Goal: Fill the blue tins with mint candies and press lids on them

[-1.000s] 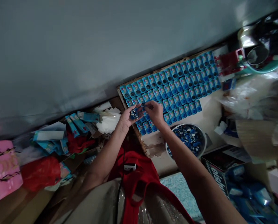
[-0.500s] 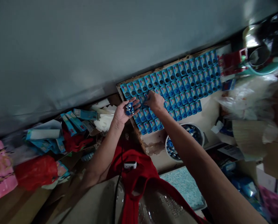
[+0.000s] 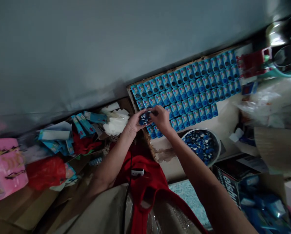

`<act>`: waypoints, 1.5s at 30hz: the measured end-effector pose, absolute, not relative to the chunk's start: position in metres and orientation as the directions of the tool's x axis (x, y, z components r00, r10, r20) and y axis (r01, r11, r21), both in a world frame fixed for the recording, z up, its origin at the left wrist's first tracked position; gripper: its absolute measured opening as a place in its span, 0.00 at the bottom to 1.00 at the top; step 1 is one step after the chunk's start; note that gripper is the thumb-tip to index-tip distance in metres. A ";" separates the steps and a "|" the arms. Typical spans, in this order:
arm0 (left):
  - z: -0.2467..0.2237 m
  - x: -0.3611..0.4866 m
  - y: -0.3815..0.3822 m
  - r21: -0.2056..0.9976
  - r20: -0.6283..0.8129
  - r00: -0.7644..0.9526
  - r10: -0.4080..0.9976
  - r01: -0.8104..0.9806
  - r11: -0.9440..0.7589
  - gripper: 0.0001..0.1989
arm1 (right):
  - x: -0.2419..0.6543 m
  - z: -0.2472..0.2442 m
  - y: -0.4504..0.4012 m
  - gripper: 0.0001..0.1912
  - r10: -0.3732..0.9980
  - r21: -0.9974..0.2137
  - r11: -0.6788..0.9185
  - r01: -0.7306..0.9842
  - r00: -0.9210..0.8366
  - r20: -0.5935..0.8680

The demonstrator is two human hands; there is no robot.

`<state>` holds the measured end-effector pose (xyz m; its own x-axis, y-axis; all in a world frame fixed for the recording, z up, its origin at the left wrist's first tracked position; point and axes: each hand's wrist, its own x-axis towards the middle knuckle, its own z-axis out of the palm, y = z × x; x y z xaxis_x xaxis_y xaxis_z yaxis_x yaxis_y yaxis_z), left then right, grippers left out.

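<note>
Several small round blue and silver pieces (image 3: 144,118) lie in the cupped palm of my left hand (image 3: 133,123). My right hand (image 3: 161,119) is bent over that palm, its fingertips pressed together at the pieces; what they pinch is too small to make out. Beyond both hands, rows of blue cards (image 3: 184,74) cover a wood-edged board (image 3: 165,148). Many cards show a round blue or dark spot at the lower end. A round metal bowl (image 3: 218,152) full of similar blue and silver pieces stands right of my right forearm, which hides part of it.
Blue packets (image 3: 83,125), a red bag (image 3: 46,172) and a pink package (image 3: 7,167) lie at the left. A black box (image 3: 229,182), clear plastic bags (image 3: 277,100) and a teal basin (image 3: 288,72) are at the right. A grey wall (image 3: 86,48) rises behind the board.
My right hand has moved from the cards back to my left palm. My left fingers have curled in more around the pieces. The view has shifted slightly, showing more of the bowl.
</note>
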<state>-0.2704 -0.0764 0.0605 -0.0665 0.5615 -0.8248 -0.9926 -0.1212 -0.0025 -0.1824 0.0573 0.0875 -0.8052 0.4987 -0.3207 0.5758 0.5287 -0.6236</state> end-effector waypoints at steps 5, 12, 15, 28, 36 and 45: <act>0.081 -0.279 -0.102 0.082 -0.872 -0.158 0.462 -0.980 -0.180 0.13 | -0.193 0.082 0.068 0.04 0.618 -0.489 0.485 0.725 -0.680 -0.396; 0.088 -0.306 -0.113 0.125 -0.816 -0.240 0.526 -0.961 -0.245 0.17 | -0.227 0.081 0.069 0.05 0.559 -0.187 0.670 0.719 -0.654 -0.510; 0.084 -0.309 -0.109 0.100 -0.797 -0.229 0.559 -0.962 -0.253 0.19 | -0.238 0.082 0.077 0.13 0.583 -0.136 0.660 0.739 -0.618 -0.527; 0.082 -0.282 -0.093 0.095 -0.786 -0.244 0.568 -0.956 -0.279 0.21 | -0.194 0.119 0.006 0.10 0.336 -0.501 0.718 0.483 -0.871 -0.358; 0.080 -0.284 -0.106 0.120 -0.854 -0.288 0.432 -0.919 -0.375 0.18 | -0.182 0.090 0.007 0.11 0.441 -0.647 0.603 0.468 -0.870 -0.219; 0.069 -0.303 -0.117 0.094 -0.840 -0.248 0.482 -0.943 -0.320 0.21 | -0.243 0.078 0.046 0.10 0.500 -0.252 0.689 0.679 -0.698 -0.513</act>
<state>-0.3030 -0.1172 0.0690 -0.2475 0.4822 -0.8404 -0.9428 -0.3199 0.0941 -0.2428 0.0457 0.0783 -0.6978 0.4997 -0.5132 0.6792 0.6892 -0.2524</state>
